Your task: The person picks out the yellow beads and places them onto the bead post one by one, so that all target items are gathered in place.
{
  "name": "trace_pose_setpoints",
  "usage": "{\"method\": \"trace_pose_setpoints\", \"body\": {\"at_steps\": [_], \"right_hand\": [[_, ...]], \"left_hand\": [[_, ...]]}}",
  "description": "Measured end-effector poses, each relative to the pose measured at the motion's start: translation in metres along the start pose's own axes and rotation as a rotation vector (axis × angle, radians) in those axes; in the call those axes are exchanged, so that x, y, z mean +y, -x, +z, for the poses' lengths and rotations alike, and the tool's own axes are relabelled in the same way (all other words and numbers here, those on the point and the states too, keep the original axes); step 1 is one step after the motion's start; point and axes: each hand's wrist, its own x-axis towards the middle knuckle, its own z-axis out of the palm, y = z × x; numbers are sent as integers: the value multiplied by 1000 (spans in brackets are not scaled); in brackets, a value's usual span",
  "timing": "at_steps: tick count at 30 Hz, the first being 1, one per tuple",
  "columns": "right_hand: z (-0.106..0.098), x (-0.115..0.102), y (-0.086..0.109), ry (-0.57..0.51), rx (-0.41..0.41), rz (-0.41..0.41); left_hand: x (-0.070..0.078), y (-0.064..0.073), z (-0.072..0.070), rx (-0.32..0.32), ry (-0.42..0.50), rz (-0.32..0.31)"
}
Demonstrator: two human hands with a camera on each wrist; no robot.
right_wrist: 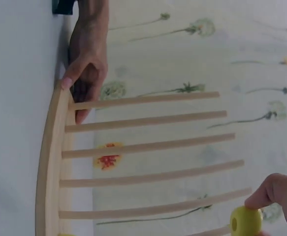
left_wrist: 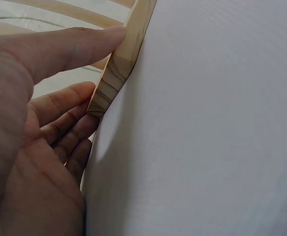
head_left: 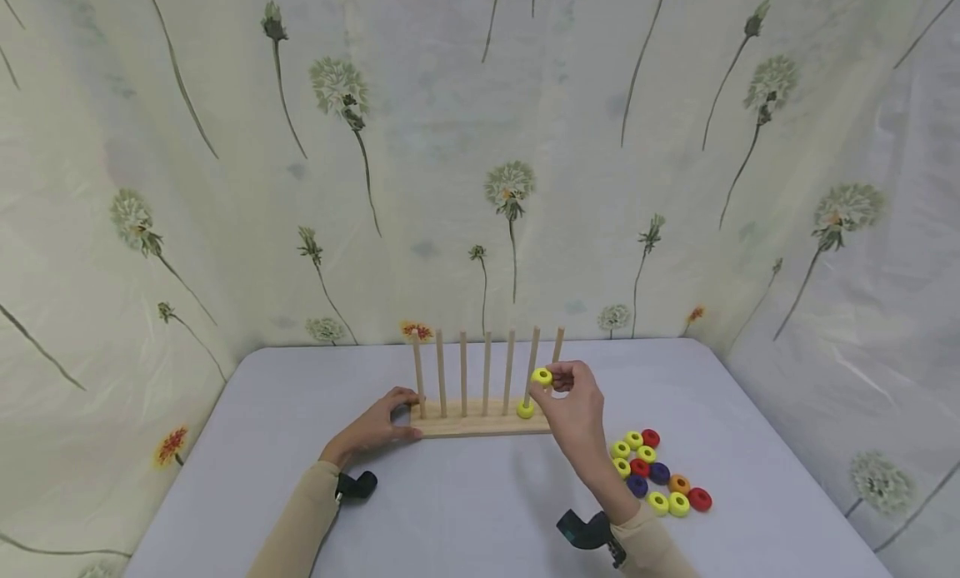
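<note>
The right hand (head_left: 577,407) pinches a yellow ring (right_wrist: 250,220) between thumb and fingers, in front of and near the upright sixth peg (head_left: 533,351), counted from the left. No peg shows through the ring's hole; whether ring and peg touch cannot be determined. A second yellow ring (head_left: 525,413) sits around the foot of that peg. The left hand (head_left: 372,426) is clamped on the left end of the wooden base (head_left: 480,429), thumb at the near edge, fingers behind.

In this inspector's judgement, sound handling calls for holding the ring by its rim, fingers clear of the hole, its axis matched to the peg's, with the base held steady.

One opening of the held ring faces down toward the base, its axis running roughly along the pegs. The base's long axis runs left to right across the table (head_left: 465,520).
</note>
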Motion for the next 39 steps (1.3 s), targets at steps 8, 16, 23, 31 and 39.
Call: {"method": "trace_pose_setpoints", "body": {"at_steps": [8,16,23,31,39], "right_hand": [[5,1,0,-22,58,-18],[6,0,-2,4,69,-14],[2,-3,-7,17,90,-41],[-3,-15,-18,6,113,-61],[-4,-29,-30,-14,126,-46]], "left_hand": [[1,1,0,0,3,-11],[2,1,0,1,-6,-29],[2,1,0,3,-2,-7],[2,1,1,-1,3,-19],[0,1,1,0,7,-39]]}}
